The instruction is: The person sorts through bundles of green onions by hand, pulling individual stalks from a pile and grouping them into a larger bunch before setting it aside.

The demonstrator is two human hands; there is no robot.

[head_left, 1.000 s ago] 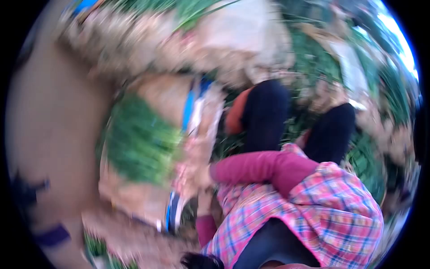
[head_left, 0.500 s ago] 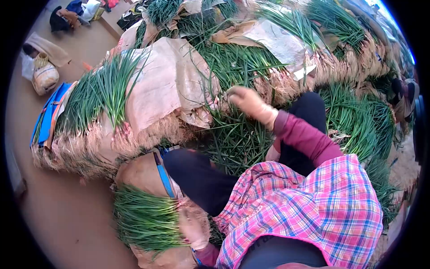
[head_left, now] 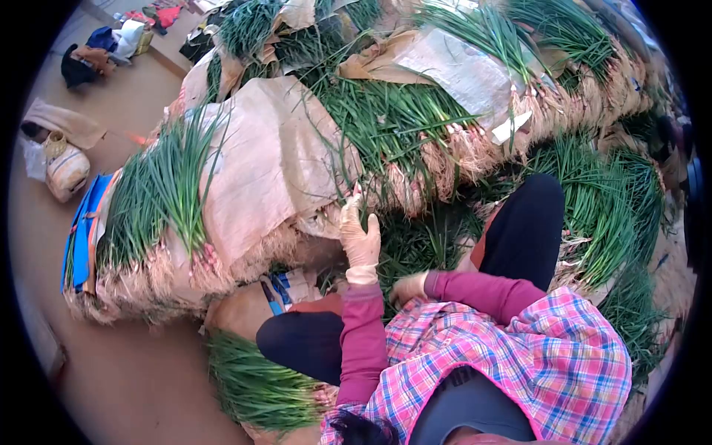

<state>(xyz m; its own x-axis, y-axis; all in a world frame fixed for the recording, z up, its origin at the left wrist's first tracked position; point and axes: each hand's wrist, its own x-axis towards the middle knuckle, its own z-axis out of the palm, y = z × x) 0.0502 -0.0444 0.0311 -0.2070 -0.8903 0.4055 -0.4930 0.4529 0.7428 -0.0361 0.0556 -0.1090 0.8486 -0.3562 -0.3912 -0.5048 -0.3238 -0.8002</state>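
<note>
My left hand (head_left: 360,236), in a pale glove, reaches up to the edge of the spring onion heap (head_left: 408,111). Its thumb stands apart from the fingers, and the fingertips are at a pinkish bulb by the cloth's edge. My right hand (head_left: 409,289), also gloved, is low in front of my lap; motion blurs it and its fingers are mostly hidden. Below my left knee lies a bundle of spring onions (head_left: 259,382), leaves to the left and bulbs to the right, partly covered by my arm. Loose green leaves (head_left: 415,245) lie between my legs.
A beige cloth (head_left: 256,148) covers part of the long heap, with more spring onions (head_left: 159,193) at its left end beside a blue strip (head_left: 83,233). Another pile of spring onions (head_left: 601,208) lies to my right. A bag (head_left: 67,170) stands on the floor (head_left: 141,363) at left.
My left hand has left the lower bundle and moved up to the heap's edge. My right hand has come down from the heap towards my lap. The view has shifted slightly.
</note>
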